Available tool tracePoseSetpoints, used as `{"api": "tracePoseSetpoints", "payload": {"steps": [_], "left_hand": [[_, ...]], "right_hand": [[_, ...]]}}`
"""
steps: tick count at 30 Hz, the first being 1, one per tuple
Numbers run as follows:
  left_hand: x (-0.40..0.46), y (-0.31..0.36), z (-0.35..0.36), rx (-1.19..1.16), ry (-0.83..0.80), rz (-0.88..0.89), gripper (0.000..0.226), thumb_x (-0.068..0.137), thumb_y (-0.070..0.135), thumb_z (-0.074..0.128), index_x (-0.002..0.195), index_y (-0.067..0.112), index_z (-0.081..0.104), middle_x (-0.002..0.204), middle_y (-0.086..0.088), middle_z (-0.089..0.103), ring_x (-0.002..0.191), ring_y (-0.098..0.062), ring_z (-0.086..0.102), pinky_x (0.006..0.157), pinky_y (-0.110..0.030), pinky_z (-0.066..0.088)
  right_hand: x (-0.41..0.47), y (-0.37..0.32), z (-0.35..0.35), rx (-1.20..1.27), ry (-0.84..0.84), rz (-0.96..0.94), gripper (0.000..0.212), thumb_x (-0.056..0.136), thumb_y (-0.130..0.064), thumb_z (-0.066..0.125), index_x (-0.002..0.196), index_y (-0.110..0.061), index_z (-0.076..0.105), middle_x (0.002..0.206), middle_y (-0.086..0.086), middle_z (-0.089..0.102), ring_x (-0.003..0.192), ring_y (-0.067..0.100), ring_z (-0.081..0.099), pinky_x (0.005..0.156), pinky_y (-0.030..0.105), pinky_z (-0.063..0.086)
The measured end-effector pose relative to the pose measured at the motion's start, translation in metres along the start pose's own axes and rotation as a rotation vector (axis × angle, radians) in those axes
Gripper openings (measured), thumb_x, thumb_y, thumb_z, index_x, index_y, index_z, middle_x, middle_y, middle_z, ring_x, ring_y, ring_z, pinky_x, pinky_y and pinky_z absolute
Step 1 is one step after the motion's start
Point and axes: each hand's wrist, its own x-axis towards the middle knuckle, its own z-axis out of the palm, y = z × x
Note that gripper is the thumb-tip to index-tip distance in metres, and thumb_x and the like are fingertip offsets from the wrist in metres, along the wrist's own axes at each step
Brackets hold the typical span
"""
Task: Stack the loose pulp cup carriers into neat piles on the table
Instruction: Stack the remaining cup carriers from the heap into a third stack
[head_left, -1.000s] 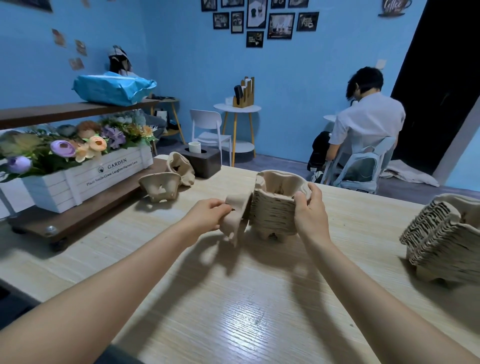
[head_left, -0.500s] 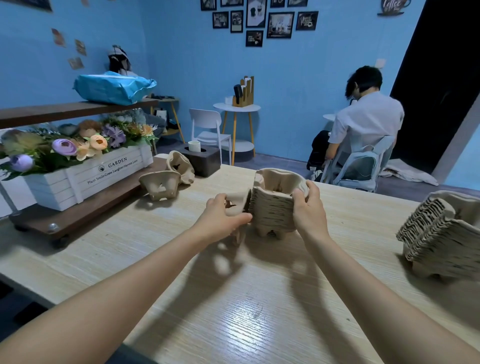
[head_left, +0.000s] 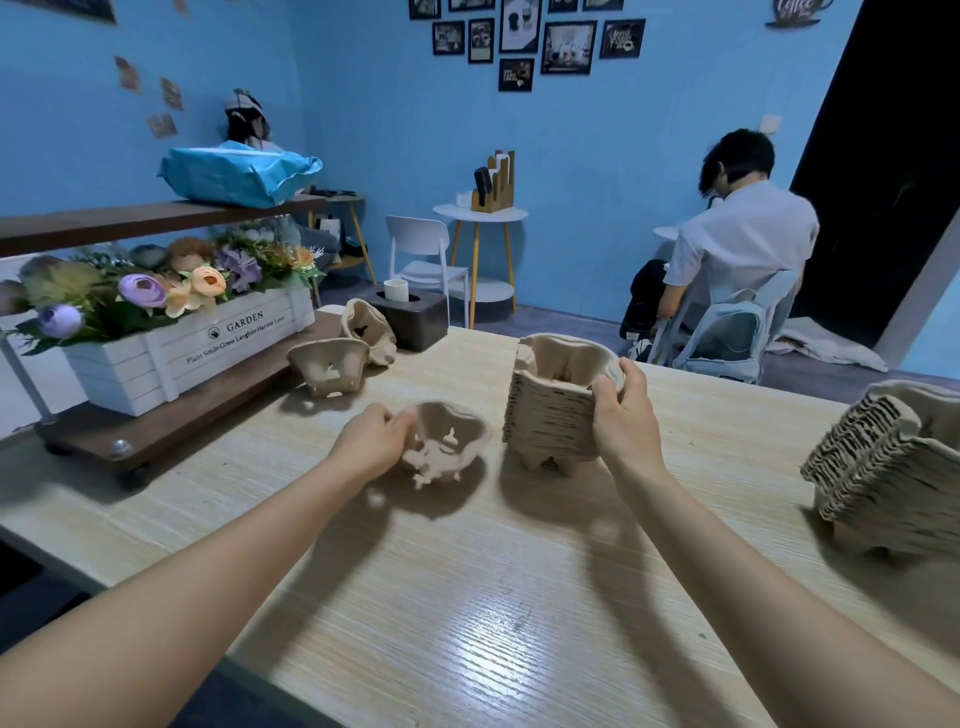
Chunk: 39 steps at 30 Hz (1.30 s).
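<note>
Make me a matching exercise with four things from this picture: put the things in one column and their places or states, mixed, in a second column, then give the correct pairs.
Things
1. single carrier
2. middle pile
3. far-right pile
4. two loose carriers

States
A. leaning, at the table's right edge
B. gripped by the left hand
C. lying near the flower box
D. steadied by the right hand

Pairs: 1-B, 2-D, 3-A, 4-C

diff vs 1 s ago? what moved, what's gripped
The left hand has pulled its single carrier leftward, clear of the middle pile; earlier it hung on edge against the pile's side, now it is turned cup-side up, apart from it, blurred. Nothing was let go. Unchanged: the right hand grips the pile's right rim, the two loose carriers by the flower box, and the right-hand pile.
</note>
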Motion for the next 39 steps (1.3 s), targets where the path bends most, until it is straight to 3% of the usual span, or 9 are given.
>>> {"api": "tracePoseSetpoints", "payload": {"steps": [4, 6, 9, 13, 18, 22, 26, 31, 39], "left_hand": [[-0.005, -0.005, -0.008, -0.081, -0.107, -0.232, 0.059, 0.085, 0.056, 0.056, 0.113, 0.004, 0.049, 0.102, -0.013, 0.060, 0.070, -0.020, 0.059, 0.052, -0.025, 0.044], [-0.009, -0.005, -0.009, -0.185, -0.171, -0.279, 0.046, 0.083, 0.045, 0.065, 0.103, 0.006, 0.050, 0.089, -0.010, 0.061, 0.067, -0.017, 0.059, 0.051, -0.024, 0.044], [-0.012, -0.001, -0.008, -0.505, -0.249, -0.326, 0.026, 0.083, 0.016, 0.070, 0.099, 0.003, 0.055, 0.089, -0.010, 0.063, 0.076, -0.016, 0.061, 0.049, -0.020, 0.051], [-0.008, 0.002, -0.011, -0.522, -0.155, -0.309, 0.010, 0.081, -0.005, 0.064, 0.082, -0.003, 0.055, 0.078, -0.016, 0.059, 0.056, -0.016, 0.055, 0.038, -0.016, 0.044], [0.000, 0.001, -0.020, -0.630, -0.051, -0.239, 0.009, 0.082, -0.003, 0.065, 0.076, -0.001, 0.059, 0.062, -0.013, 0.058, 0.039, -0.011, 0.052, 0.036, -0.013, 0.038], [0.001, 0.021, -0.037, -0.795, 0.040, -0.096, 0.007, 0.086, 0.006, 0.065, 0.080, 0.008, 0.061, 0.072, -0.005, 0.060, 0.052, -0.008, 0.051, 0.044, -0.014, 0.044], [-0.006, 0.061, -0.055, -0.850, 0.058, 0.065, 0.010, 0.089, 0.015, 0.062, 0.086, 0.006, 0.064, 0.075, -0.009, 0.064, 0.041, -0.004, 0.056, 0.038, -0.013, 0.040], [-0.002, 0.111, -0.047, -0.906, 0.056, 0.197, 0.008, 0.085, 0.016, 0.068, 0.080, 0.010, 0.067, 0.078, -0.008, 0.069, 0.068, -0.019, 0.065, 0.065, -0.026, 0.055], [0.003, 0.141, -0.016, -0.842, -0.110, 0.187, 0.011, 0.086, 0.006, 0.064, 0.096, 0.002, 0.066, 0.088, -0.006, 0.066, 0.075, -0.011, 0.063, 0.063, -0.015, 0.055]], "right_hand": [[0.001, 0.001, 0.001, 0.006, -0.008, 0.002, 0.050, 0.098, -0.030, 0.035, 0.147, -0.025, 0.027, 0.140, 0.008, 0.045, 0.125, 0.025, 0.042, 0.101, 0.041, 0.034], [0.001, 0.001, 0.002, 0.000, -0.004, 0.004, 0.050, 0.098, -0.030, 0.036, 0.147, -0.024, 0.027, 0.140, 0.008, 0.045, 0.125, 0.026, 0.043, 0.102, 0.042, 0.035], [0.001, 0.001, 0.001, -0.004, -0.002, 0.005, 0.049, 0.099, -0.030, 0.035, 0.147, -0.024, 0.027, 0.139, 0.008, 0.046, 0.124, 0.026, 0.043, 0.102, 0.043, 0.036], [0.001, 0.000, 0.001, 0.004, -0.007, 0.014, 0.049, 0.098, -0.030, 0.034, 0.146, -0.025, 0.027, 0.138, 0.008, 0.046, 0.123, 0.025, 0.044, 0.104, 0.045, 0.037], [0.002, 0.000, 0.001, 0.007, -0.011, 0.016, 0.049, 0.098, -0.030, 0.034, 0.146, -0.026, 0.028, 0.136, 0.008, 0.047, 0.121, 0.025, 0.045, 0.102, 0.044, 0.038], [0.002, 0.001, 0.001, 0.000, -0.008, 0.003, 0.049, 0.098, -0.030, 0.036, 0.145, -0.024, 0.030, 0.136, 0.010, 0.048, 0.122, 0.026, 0.045, 0.103, 0.043, 0.037], [0.002, 0.002, 0.001, -0.001, -0.011, -0.007, 0.047, 0.098, -0.031, 0.035, 0.144, -0.025, 0.031, 0.136, 0.009, 0.049, 0.122, 0.026, 0.046, 0.103, 0.045, 0.038], [0.001, 0.002, -0.001, 0.015, -0.030, -0.003, 0.048, 0.097, -0.034, 0.036, 0.144, -0.027, 0.031, 0.135, 0.007, 0.049, 0.124, 0.024, 0.045, 0.105, 0.049, 0.037], [0.003, 0.001, -0.011, 0.076, -0.074, -0.017, 0.042, 0.102, -0.032, 0.032, 0.143, -0.026, 0.037, 0.140, -0.002, 0.046, 0.130, 0.017, 0.040, 0.111, 0.043, 0.032]]}}
